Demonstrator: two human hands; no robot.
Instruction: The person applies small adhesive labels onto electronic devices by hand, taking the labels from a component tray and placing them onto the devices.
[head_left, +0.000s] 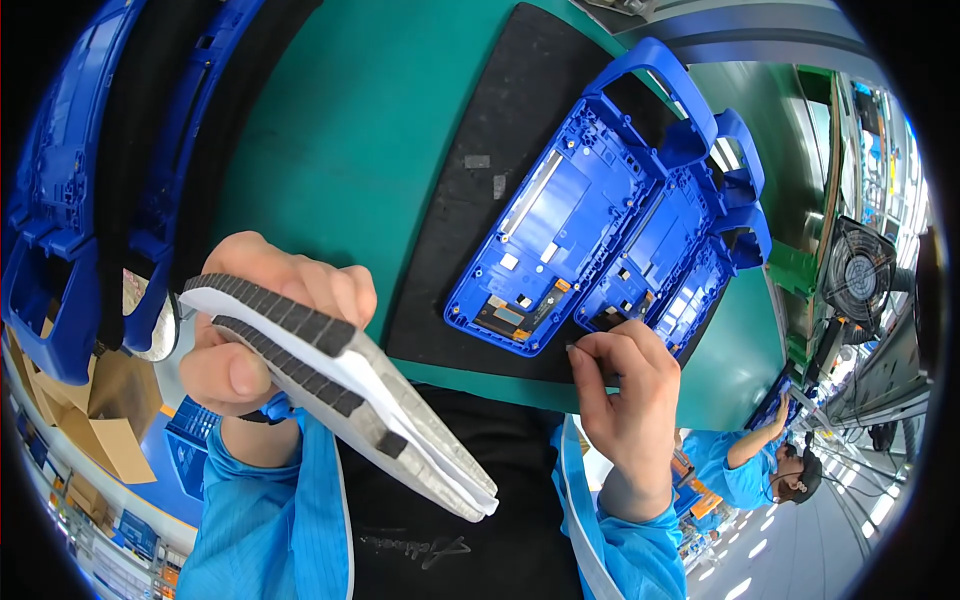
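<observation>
The green work mat (330, 150) fills most of what I see, smooth and flat, with a matte black rubber pad (450, 260) laid over it from twelve o'clock down toward the centre. On that pad, at about two o'clock, sit three glossy blue moulded plastic housings (560, 240) — ribbed, each with a handle loop at the top, overlapping like tiles. More of the same blue frames (50, 230) hang at nine o'clock.

My left hand (250, 330) is closed around a long white backing strip (350, 390), stiff and papery, carrying two rows of small dark grey foam squares (290, 320) with a soft, dull surface; it runs from my fist toward five o'clock. My right hand (620, 390), just at the pad's lower edge near four o'clock, is pinched shut, thumb against forefinger, on one tiny grey foam pad (572, 347) — barely visible at the fingertips.

To my mind, doing this well means holding the little pad by its edges only, keeping the sticky face off my skin, and lining it up square before pressing it down flat with even pressure.
</observation>
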